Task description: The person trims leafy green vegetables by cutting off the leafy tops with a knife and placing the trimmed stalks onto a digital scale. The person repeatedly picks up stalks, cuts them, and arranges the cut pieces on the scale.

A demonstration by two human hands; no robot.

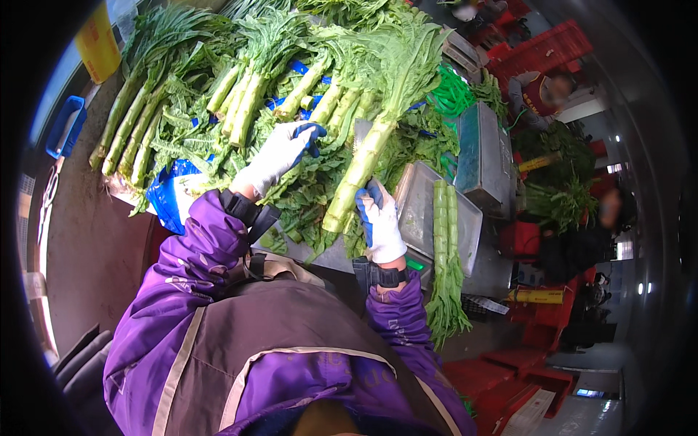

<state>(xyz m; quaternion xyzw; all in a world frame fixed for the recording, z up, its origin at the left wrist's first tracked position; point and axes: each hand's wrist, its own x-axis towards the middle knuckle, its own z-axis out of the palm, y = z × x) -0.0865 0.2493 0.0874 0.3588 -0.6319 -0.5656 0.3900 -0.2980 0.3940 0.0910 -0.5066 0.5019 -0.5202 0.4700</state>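
My right hand (380, 220), in a white glove with blue coating, is closed against the lower end of a thick celtuce stalk (357, 174). The stalk tilts up and away, its leafy top (403, 71) spreading over the pile. Behind it a metal blade (361, 129) shows beside the stalk's upper part; its handle is hidden, so I cannot tell whether this hand also holds it. My left hand (278, 150), gloved alike, hovers over loose leaves with fingers bent and nothing visible in it. Ahead of it lie several celtuce stalks (248, 109) with leaves on.
Two trimmed celtuce stalks (446, 218) lie across a metal tray (417, 210) at right. Beyond are a metal box (480, 158) and green ties (452, 92). A blue basket (66, 126) stands far left. Red crates (540, 49) and a co-worker (540, 95) are at right.
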